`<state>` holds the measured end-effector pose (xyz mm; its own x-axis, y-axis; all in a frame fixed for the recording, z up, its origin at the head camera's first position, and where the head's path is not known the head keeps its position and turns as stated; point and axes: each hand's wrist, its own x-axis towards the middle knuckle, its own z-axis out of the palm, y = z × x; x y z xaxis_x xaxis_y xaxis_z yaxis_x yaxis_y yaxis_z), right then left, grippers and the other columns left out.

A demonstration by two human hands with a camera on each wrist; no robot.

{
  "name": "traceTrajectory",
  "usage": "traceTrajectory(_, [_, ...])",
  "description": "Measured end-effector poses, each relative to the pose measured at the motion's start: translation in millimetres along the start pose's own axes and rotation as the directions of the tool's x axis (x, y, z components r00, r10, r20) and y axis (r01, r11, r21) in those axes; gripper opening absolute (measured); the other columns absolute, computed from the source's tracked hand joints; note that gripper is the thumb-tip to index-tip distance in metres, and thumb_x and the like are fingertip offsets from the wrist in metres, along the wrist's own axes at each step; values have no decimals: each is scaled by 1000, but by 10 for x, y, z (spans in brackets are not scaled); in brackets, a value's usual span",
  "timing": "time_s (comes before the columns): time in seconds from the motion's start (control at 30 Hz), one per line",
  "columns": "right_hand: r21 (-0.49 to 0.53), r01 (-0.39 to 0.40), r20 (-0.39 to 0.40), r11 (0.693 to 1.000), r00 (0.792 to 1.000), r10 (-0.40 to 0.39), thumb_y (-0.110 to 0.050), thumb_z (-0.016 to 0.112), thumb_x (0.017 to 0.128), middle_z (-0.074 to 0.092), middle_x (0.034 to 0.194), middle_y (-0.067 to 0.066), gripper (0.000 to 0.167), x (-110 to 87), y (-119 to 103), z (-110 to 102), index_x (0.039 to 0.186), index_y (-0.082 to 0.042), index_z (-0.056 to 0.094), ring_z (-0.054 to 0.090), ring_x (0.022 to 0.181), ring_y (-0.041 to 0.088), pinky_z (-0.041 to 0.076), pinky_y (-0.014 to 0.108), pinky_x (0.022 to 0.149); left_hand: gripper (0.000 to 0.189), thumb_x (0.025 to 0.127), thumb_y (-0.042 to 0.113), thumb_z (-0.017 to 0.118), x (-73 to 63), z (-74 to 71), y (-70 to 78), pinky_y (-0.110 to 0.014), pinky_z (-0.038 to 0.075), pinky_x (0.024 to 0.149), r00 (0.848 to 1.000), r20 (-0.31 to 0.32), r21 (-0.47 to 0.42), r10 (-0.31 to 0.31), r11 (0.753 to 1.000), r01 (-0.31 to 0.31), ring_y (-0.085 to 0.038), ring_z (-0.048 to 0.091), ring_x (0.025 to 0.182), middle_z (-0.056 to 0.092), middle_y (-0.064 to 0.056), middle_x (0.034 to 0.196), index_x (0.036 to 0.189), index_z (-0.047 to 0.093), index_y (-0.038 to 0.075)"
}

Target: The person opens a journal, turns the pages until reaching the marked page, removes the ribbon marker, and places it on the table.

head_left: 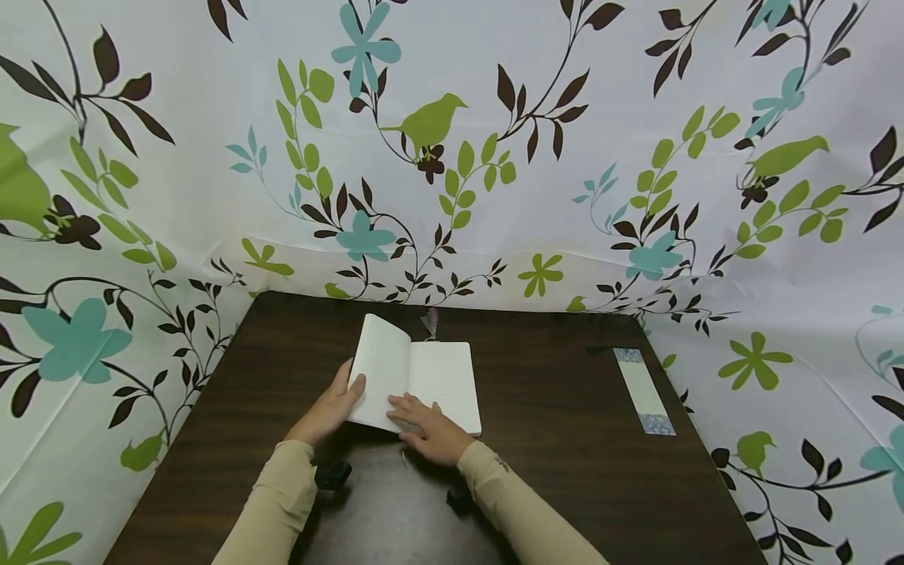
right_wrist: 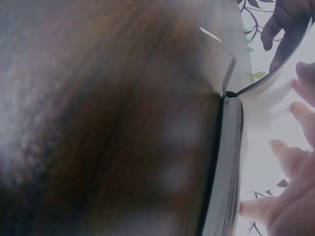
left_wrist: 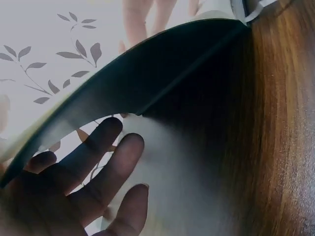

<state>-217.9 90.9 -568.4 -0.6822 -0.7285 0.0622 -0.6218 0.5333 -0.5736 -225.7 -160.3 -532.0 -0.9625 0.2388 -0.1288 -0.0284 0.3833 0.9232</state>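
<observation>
An open notebook (head_left: 442,384) with pale pages and a dark cover (left_wrist: 197,49) lies on the dark wooden table. My left hand (head_left: 330,404) holds its left side tilted up, the thumb on the page and the other fingers behind the cover. In the left wrist view, several of those fingers (left_wrist: 125,157) show under the dark cover. My right hand (head_left: 431,428) rests on the pages near the lower middle, its fingers spread and fairly straight. A thin pale ribbon (right_wrist: 230,71) sticks out at the bottom of the spine, and a small tassel (head_left: 430,322) lies at the top.
On the right of the table (head_left: 551,471) lies a pale bookmark (head_left: 644,391) with blue patterned ends and a dark tassel (head_left: 597,348). A leaf-and-bird patterned cloth (head_left: 494,47) hangs around the table's back and sides. Dark wrist devices (head_left: 333,475) sit under the forearms.
</observation>
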Motion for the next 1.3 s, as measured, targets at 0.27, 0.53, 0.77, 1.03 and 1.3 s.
traceTrajectory(0.27, [-81,3,-41,997,999,-6,-17,59,105,41,160,2,39,-13,103,-12,144,-12,58,31,150,25,31,55,116,76,105,21,57,0,-4,-58,-58,40,103,1000,-28,87,12,996,-9,-45,49,128,37,-36,151,160,8,1])
traceTrajectory(0.53, [-199,-102,-68,975,994,90,-24,62,103,46,156,11,43,-158,377,-124,143,-10,59,36,147,31,30,49,118,75,106,22,54,28,-6,-104,-60,35,108,1000,-21,94,-5,996,7,-46,42,135,31,-34,156,160,6,2])
traceTrajectory(0.77, [-209,-185,-88,960,982,170,-29,63,102,40,159,14,50,-324,601,-238,146,-7,55,33,148,33,30,54,117,86,107,25,53,18,-13,-123,-66,22,114,1000,-18,100,-26,995,28,-53,20,146,0,-31,165,161,-12,10])
traceTrajectory(1.03, [-92,-262,-91,961,963,254,-32,68,98,30,164,15,62,-450,820,-356,151,-7,48,25,151,35,28,57,117,91,107,22,53,-4,-29,-109,-69,20,114,999,-36,117,17,993,-13,-56,18,146,-12,-24,167,160,-21,23])
traceTrajectory(1.3, [88,-241,35,967,971,238,-26,76,92,18,169,10,78,-546,943,-476,157,-7,38,14,155,31,24,56,119,82,107,26,53,-34,-2,-145,-68,26,112,998,-52,200,36,979,-25,-55,28,143,7,-25,167,164,-5,21])
